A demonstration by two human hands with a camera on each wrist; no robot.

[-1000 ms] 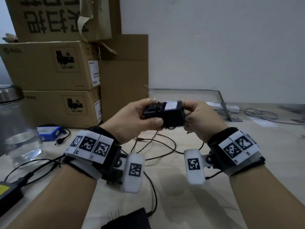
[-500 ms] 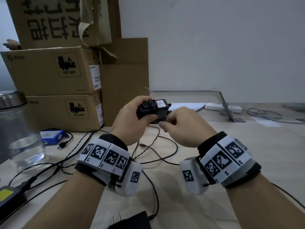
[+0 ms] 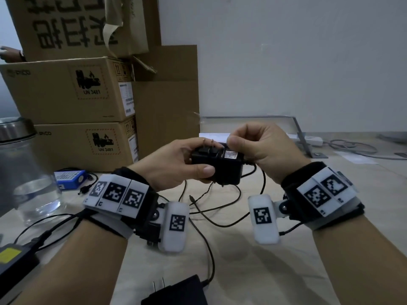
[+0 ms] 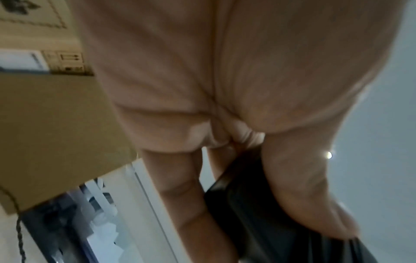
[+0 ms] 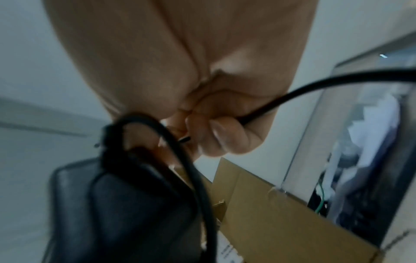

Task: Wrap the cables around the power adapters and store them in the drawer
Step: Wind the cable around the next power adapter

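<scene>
Two hands wind a cable onto one black adapter, held above the surface.
The left hand (image 3: 176,159) has its fingers curled round the adapter (image 3: 217,165); the right hand (image 3: 262,146) pinches its cable (image 5: 292,96). Two stacked boxes (image 3: 72,97) read "UN 3481".

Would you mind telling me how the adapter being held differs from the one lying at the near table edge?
The held adapter is up off the table, gripped by the left hand; the near adapter lies untouched. The right hand pinches the held one's cable; the near one's cable trails loose. Both are black.
</scene>
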